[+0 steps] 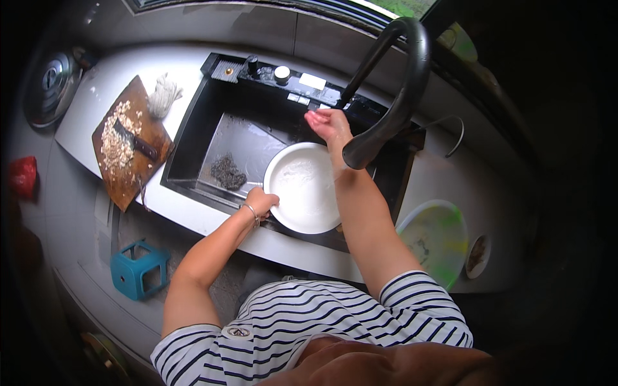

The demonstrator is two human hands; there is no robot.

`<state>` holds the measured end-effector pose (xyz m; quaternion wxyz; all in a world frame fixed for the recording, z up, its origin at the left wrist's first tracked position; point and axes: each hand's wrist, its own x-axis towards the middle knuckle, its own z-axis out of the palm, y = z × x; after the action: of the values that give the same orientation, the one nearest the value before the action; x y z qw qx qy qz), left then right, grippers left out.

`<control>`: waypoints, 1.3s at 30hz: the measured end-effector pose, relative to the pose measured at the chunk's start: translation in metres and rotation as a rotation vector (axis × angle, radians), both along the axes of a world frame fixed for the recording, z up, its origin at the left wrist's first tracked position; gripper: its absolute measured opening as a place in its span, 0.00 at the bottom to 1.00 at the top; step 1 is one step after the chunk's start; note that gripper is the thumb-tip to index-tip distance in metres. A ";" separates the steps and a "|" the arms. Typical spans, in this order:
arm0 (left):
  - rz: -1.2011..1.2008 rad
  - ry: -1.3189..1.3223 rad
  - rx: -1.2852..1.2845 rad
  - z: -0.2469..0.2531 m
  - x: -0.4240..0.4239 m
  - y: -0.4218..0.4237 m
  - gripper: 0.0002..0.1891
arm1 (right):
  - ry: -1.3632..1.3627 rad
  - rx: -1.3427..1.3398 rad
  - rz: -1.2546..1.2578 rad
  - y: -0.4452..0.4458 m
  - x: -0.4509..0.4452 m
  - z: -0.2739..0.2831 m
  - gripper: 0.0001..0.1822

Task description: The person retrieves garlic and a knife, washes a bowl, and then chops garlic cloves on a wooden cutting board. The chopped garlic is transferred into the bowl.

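My left hand (259, 200) grips the near-left rim of a white basin (304, 193), with a bracelet at the wrist. The basin sits over the right part of a black sink (190, 132), and water ripples inside it. Past the basin's far side, my right hand (329, 124) is raised, palm partly up, fingers loosely curled and holding nothing. It is near the sink's back ledge and the base of a black gooseneck faucet (419, 62). The faucet's spout arches over my right forearm. A dark, tangled clump (228, 172), resembling a scouring pad, lies on the sink floor.
Left of the sink, a wooden cutting board (116, 186) bears chopped pale food (116, 147) and a dark-handled knife (144, 147). A crumpled cloth (164, 96) lies beside it. To the right are a green-and-white basin (434, 236) and a small dish (478, 258). A teal stool (130, 277) stands below.
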<state>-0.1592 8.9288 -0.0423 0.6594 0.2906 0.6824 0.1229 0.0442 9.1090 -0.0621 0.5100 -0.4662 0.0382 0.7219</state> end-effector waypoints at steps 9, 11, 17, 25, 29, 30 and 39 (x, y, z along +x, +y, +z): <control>0.102 -0.129 -0.188 -0.028 0.002 -0.015 0.10 | -0.068 0.125 0.159 -0.036 0.025 0.000 0.22; 0.112 -0.175 -0.188 -0.020 0.005 -0.010 0.11 | -0.989 0.298 0.439 -0.057 0.058 -0.031 0.26; 0.067 0.059 0.092 0.014 -0.014 0.002 0.11 | -0.653 0.244 0.609 -0.150 0.056 -0.026 0.39; 0.252 -0.336 0.513 0.127 -0.083 -0.004 0.17 | 0.086 0.262 0.456 -0.180 -0.036 -0.073 0.24; 0.540 -0.674 0.459 0.125 -0.145 -0.078 0.13 | 0.595 0.259 0.348 -0.191 -0.096 -0.024 0.25; 0.646 -0.798 0.388 0.111 -0.167 -0.099 0.12 | 0.844 0.272 0.362 -0.189 -0.109 -0.026 0.28; 1.306 -0.998 0.195 0.023 -0.354 -0.241 0.10 | 0.439 0.589 0.154 -0.152 -0.182 -0.054 0.18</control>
<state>-0.5130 8.6876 -0.0198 0.6527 -0.1971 0.3271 0.6544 -0.1375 8.9574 -0.1160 0.5463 -0.1352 -0.0979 0.8208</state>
